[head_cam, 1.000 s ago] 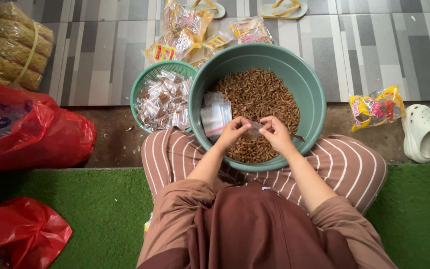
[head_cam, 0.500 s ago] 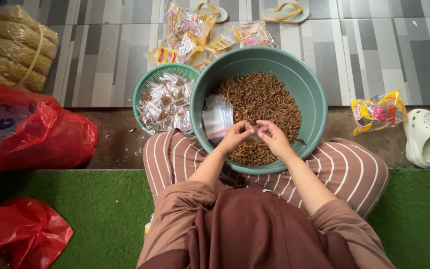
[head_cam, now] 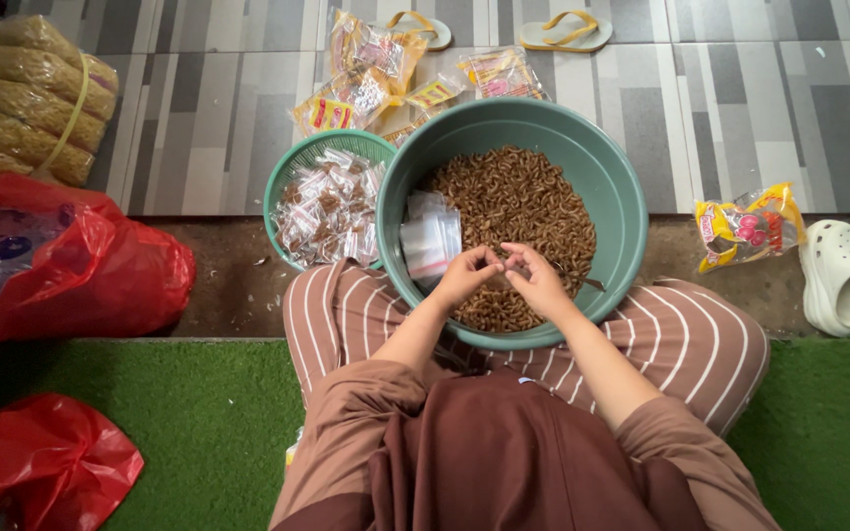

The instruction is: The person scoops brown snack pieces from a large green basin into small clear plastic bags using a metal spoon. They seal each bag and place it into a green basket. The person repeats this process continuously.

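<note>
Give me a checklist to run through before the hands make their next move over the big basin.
1. Left hand and right hand meet above the large green basin: ok.
2. Small clear bag pinched between the fingertips: cannot tell, too small.
3. Brown snack pieces in the basin: ok, plenty.
4. Stack of empty clear bags inside the basin beside the left hand: ok.
5. Smaller green basket holds filled packets: ok, close by.
</note>
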